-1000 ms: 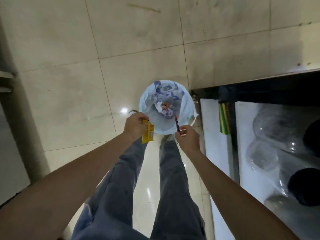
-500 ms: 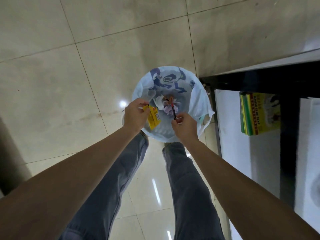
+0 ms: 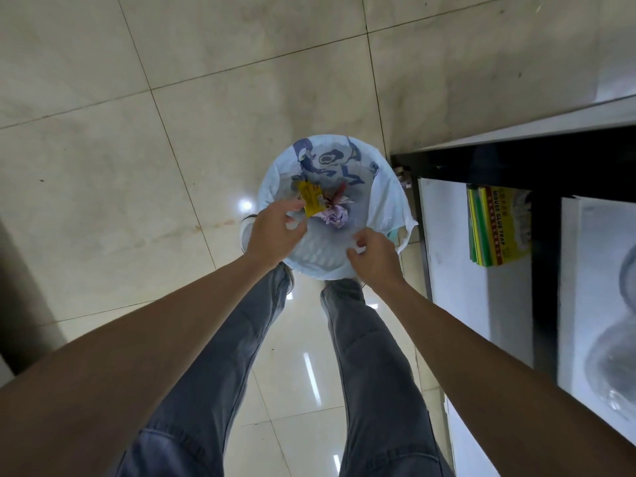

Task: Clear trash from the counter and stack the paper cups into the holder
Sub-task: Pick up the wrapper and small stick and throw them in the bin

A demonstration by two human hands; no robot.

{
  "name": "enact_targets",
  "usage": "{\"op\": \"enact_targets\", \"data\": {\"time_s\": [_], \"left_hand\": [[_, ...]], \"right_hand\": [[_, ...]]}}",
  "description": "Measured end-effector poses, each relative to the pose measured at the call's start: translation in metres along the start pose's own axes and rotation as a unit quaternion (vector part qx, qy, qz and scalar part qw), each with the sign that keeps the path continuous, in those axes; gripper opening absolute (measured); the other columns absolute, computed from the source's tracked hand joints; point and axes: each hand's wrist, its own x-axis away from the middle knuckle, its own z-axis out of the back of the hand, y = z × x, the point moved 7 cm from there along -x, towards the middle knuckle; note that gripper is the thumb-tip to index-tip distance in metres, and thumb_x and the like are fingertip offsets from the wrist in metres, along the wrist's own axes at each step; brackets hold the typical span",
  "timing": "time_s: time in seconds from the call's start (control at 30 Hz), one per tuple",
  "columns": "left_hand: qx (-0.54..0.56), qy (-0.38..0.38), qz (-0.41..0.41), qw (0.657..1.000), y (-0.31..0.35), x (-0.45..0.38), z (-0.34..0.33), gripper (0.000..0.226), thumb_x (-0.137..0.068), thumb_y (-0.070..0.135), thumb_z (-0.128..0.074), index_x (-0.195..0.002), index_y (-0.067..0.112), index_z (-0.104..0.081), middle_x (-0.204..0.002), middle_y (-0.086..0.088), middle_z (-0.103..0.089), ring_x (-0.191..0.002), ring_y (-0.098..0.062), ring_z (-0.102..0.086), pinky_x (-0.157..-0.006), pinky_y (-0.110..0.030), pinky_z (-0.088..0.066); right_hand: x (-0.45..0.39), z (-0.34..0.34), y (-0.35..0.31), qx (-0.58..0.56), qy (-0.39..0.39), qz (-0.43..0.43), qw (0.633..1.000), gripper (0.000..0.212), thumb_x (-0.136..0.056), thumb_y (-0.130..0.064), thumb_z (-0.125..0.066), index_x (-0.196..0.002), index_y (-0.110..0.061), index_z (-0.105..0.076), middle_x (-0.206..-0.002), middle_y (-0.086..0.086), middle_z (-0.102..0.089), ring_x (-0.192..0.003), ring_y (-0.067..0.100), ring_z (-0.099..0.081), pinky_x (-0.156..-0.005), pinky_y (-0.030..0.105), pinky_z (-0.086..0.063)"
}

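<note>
Floor bin (image 3: 330, 266); yellow wrapper (image 3: 311, 198) lengthwise toward camera.

glossy tile floor (image 3: 172, 132); thin plastic bin liner (image 3: 385, 197); wrapper (image 3: 311, 198) maybe foil.

Both arms reached forward; the left hand (image 3: 273, 232) spread loose fingers, the right hand (image 3: 373, 254) apparently curled, empty.

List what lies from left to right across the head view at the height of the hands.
Left hand → yellow wrapper → crumpled purple trash → right hand → stack of glue-trap packs on the shelf.
</note>
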Motion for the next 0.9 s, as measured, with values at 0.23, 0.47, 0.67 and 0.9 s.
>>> {"op": "enact_targets", "data": {"time_s": [0.23,0.47,0.67,0.9], "left_hand": [[-0.107,-0.059,-0.095,0.988,0.038,0.035,0.023,0.047,-0.088,0.021,-0.072,-0.134,0.020,-0.062,-0.134,-0.003,-0.065,-0.121,-0.023,-0.061,-0.093,-0.025,-0.045],[-0.199,-0.093,-0.198,0.955,0.086,0.083,0.058,0.052,-0.086,0.029,-0.073,-0.136,0.021,-0.059,-0.143,-0.002,-0.058,-0.127,-0.027,-0.054,-0.099,-0.035,-0.047],[-0.241,-0.108,-0.264,0.928,0.128,0.128,0.100,0.049,-0.088,0.029,-0.070,-0.136,0.023,-0.060,-0.143,0.002,-0.056,-0.126,-0.024,-0.053,-0.093,-0.038,-0.055],[-0.282,-0.138,-0.349,0.883,0.182,0.184,0.136,0.050,-0.087,0.028,-0.072,-0.135,0.022,-0.060,-0.141,0.000,-0.057,-0.123,-0.026,-0.055,-0.092,-0.040,-0.056]], "right_hand": [[0.053,0.048,-0.021,0.062,0.032,0.031,0.997,0.032,-0.096,-0.034,-0.065,-0.123,-0.017,-0.061,-0.126,0.005,-0.064,-0.104,0.025,-0.067,-0.086,0.038,-0.059],[0.124,0.095,-0.054,0.060,0.106,0.061,0.991,0.035,-0.096,-0.036,-0.064,-0.126,-0.019,-0.060,-0.127,0.003,-0.063,-0.104,0.024,-0.065,-0.080,0.031,-0.054],[0.194,0.121,-0.071,0.035,0.139,0.046,0.989,0.043,-0.093,-0.040,-0.065,-0.132,-0.024,-0.057,-0.132,0.001,-0.061,-0.115,0.022,-0.062,-0.089,0.037,-0.056],[0.284,0.147,-0.084,0.007,0.203,0.027,0.979,0.047,-0.091,-0.039,-0.064,-0.135,-0.027,-0.056,-0.137,-0.001,-0.060,-0.118,0.023,-0.062,-0.091,0.039,-0.057]]}}
